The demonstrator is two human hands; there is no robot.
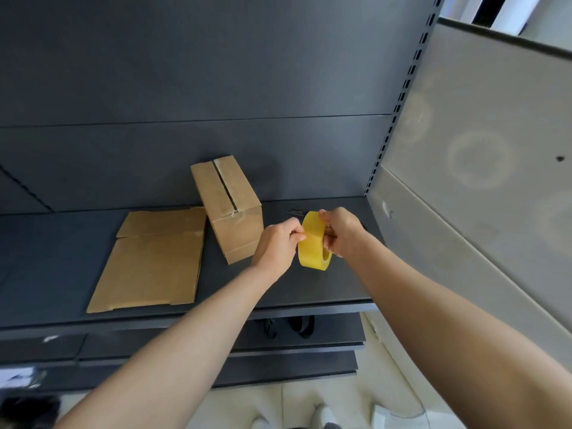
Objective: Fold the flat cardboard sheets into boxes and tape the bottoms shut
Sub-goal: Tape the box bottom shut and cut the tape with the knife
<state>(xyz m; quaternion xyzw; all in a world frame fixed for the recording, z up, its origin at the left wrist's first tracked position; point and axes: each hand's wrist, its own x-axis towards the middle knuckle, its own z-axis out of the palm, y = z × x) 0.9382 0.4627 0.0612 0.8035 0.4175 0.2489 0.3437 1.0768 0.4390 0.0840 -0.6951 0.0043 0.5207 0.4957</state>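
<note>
Clearly the yellow tape roll (315,243) is held above the shelf (294,289) so its end can be freed: the right hand (340,232) grips the roll, the left hand (278,243) pinches at its edge, beside the folded box (229,209) and flat sheet (154,261).

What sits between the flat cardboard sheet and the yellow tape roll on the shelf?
In the head view, the folded box stands between the flat sheet and the tape roll; the left hand is also in that stretch, pinching the roll.
</note>
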